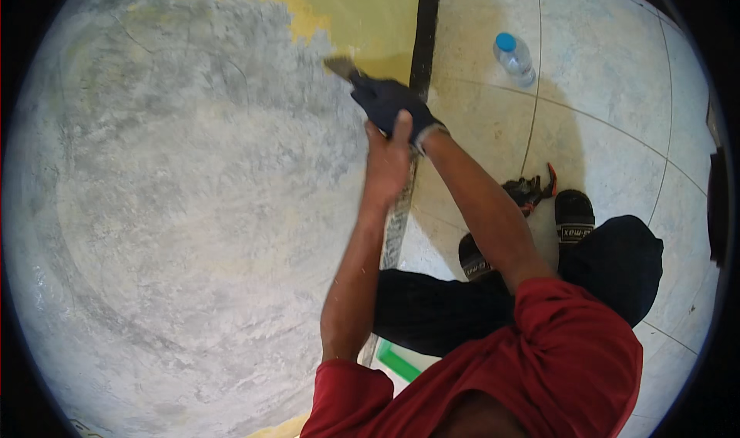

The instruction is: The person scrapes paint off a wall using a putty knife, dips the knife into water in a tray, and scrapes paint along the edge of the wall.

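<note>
My right hand (393,106), in a dark knitted glove, grips a scraper (340,67) with a flat, wide blade. The blade lies at the ragged edge between the yellow paint (370,16) and the bare grey plaster of the wall (202,166). Bare-skinned, my left hand (390,152) clasps the heel of the gloved hand from below, its thumb laid over the glove. The scraper's handle is hidden inside the glove.
On the tiled floor (607,80) stands a clear plastic bottle (516,61) with a blue cap. A dark bundle with a red-orange part (523,192) lies near my sandals (575,215). A black skirting strip (426,28) borders the wall. Part of a green-edged object (399,362) shows below my leg.
</note>
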`<state>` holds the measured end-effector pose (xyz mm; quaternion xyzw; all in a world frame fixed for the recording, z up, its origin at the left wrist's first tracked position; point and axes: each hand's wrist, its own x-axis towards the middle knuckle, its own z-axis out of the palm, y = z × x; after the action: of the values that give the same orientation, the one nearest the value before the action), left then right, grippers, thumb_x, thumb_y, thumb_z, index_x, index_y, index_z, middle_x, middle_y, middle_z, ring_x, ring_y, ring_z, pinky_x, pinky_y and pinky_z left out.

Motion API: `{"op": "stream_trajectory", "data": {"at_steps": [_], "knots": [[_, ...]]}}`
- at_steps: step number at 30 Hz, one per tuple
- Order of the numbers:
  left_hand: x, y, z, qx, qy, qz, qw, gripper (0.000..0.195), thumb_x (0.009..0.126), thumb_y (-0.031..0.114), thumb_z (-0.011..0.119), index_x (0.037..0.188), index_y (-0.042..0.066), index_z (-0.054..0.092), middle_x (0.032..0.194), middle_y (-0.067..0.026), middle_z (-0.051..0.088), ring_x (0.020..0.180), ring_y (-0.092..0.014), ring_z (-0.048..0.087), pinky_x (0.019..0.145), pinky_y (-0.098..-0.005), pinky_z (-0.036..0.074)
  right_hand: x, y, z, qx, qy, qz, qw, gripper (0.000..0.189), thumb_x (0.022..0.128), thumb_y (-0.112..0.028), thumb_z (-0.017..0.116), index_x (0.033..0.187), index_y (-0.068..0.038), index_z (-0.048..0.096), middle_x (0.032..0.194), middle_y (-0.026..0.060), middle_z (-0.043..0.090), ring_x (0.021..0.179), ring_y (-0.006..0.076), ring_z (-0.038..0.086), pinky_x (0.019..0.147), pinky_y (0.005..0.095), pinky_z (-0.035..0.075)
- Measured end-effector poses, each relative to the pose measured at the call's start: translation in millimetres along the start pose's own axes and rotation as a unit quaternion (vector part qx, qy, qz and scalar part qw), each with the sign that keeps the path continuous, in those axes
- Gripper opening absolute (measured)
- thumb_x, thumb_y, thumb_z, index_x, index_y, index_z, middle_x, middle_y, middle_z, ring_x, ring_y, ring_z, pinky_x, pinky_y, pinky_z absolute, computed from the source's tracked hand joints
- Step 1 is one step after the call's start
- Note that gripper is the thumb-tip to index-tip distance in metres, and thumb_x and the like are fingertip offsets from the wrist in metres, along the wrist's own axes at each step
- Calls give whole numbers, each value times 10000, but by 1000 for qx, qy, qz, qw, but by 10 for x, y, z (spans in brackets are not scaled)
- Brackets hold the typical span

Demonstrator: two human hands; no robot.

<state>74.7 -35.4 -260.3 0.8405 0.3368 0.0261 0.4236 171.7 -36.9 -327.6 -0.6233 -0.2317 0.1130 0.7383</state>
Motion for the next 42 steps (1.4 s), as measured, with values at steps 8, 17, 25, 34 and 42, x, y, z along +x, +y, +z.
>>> {"op": "stream_trajectory", "data": {"at_steps": [8,17,25,34,42], "knots": [[-155,333,-209,-85,0,-60,995,783,948,511,471,1472,3,187,1145,-182,594,796,-158,534,791,-323,475,484,-156,-173,-21,24,83,996,463,924,-382,538,1277,-83,545,1110,207,630,1021,356,605,860,371,477],[-265,47,-618,-205,18,-108,973,732,942,553,455,1353,-51,412,1149,-161,601,952,-213,578,874,-340,454,-754,-514,7,59,-49,123,989,474,914,-319,490,1329,-93,449,941,226,650,878,399,625,718,491,494],[-395,-129,-983,-153,55,-72,984,341,997,246,431,1089,-29,611,1009,-97,646,883,-144,588,788,-277,464,-793,-572,-41,-12,-256,-140,956,665,859,-400,602,1390,-50,407,907,180,662,737,311,655,641,417,512],[-969,-63,-1040,-84,33,0,996,369,1007,300,434,980,-11,632,695,-8,533,643,-92,475,635,-240,408,-1443,424,-1313,-540,-520,-38,661,491,825,-501,551,1091,-91,603,902,193,617,884,370,619,771,470,490],[-942,-546,-825,135,-179,-8,975,356,971,318,470,972,-7,617,704,-100,578,668,-200,566,657,-338,450,-1802,-117,-2103,-553,-581,75,592,353,827,-403,562,1079,-174,655,976,146,637,939,326,625,785,456,497]]}}
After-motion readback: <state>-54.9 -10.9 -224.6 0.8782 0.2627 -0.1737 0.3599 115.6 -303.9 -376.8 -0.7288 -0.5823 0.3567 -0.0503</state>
